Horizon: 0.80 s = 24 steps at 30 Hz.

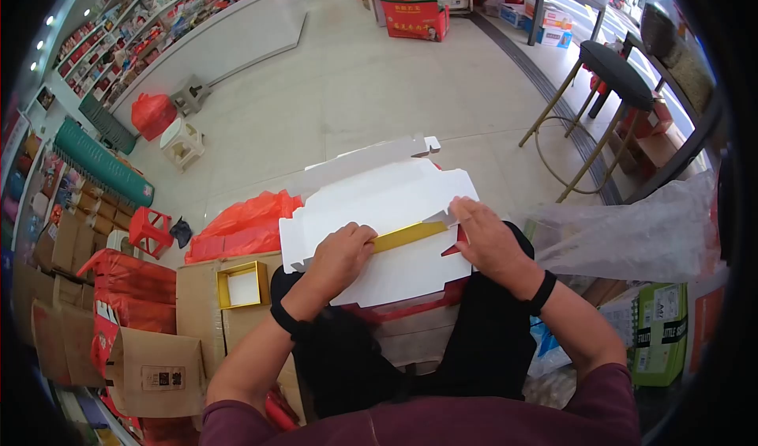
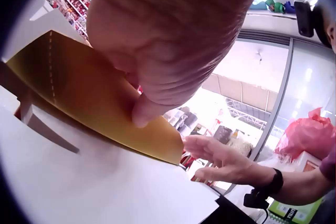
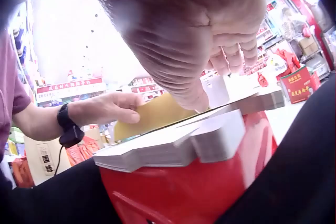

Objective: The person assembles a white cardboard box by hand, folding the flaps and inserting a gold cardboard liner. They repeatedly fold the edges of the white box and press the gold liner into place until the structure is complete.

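A stack of white die-cut card sheets [image 1: 395, 268] lies across the person's lap, on something red [image 3: 184, 187]. A narrow gold strip [image 1: 407, 237] stands on edge over the top sheet. The left hand [image 1: 341, 256] pinches the strip's left end between thumb and fingers; in the left wrist view, its thumb presses the gold face [image 2: 94, 98]. At the strip's right end is the right hand [image 1: 491, 239], fingers extended, its thumb near the card in the right wrist view [image 3: 210, 50]. A white flap [image 1: 439, 207] shows between the strip and the right fingertips.
A small gold-edged box [image 1: 222, 289] sits on cardboard [image 1: 193, 312] to the left. Red plastic bags [image 1: 245, 221] lie beside the stack. At right are clear plastic sheeting [image 1: 632, 229], a green package [image 1: 659, 335] and a dark stool [image 1: 616, 71].
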### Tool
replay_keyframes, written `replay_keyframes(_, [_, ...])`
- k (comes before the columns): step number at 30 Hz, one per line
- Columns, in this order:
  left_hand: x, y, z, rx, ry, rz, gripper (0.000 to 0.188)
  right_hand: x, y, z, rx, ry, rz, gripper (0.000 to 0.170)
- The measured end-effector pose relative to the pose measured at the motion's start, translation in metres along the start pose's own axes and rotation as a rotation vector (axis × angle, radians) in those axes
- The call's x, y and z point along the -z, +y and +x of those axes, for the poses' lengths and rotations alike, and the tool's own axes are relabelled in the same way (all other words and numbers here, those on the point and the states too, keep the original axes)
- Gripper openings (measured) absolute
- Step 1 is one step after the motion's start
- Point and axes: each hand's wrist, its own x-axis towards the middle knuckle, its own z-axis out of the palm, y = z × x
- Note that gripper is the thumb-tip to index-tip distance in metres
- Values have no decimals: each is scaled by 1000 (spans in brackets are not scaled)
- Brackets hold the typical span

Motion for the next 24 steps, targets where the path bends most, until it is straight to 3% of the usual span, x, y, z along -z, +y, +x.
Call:
replay_keyframes(5, [24, 3, -5, -213, 131, 37, 25, 30, 21, 6, -20, 49, -32, 66])
replay_keyframes(6, [36, 3, -6, -281, 158, 67, 26, 28, 20, 13, 31, 129, -74, 52])
replay_keyframes(8, [47, 7, -6, -413, 220, 96, 29, 39, 16, 11, 85, 122, -37, 43])
replay_keyframes(10, [52, 1, -6, -460, 275, 135, 30, 53, -1, 15, 189, 142, -38, 31])
replay_keyframes(15, [48, -34, 13, -414, 345, 191, 29, 43, -44, 4, 336, 47, -67, 33])
replay_keyframes(19, [34, -36, 28, -151, 184, 77, 24, 6, -65, 7, 347, -84, 18, 29])
replay_keyframes(20, [30, -26, 24, -207, 162, -92, 23, -2, -69, 8, 339, -117, 25, 28])
replay_keyframes(23, [3, -2, 9, -412, -38, 49, 16, -19, -76, 9, 325, -177, 41, 30])
replay_keyframes(24, [7, 2, 4, -366, -119, 130, 15, -23, -76, 8, 325, -176, 42, 32])
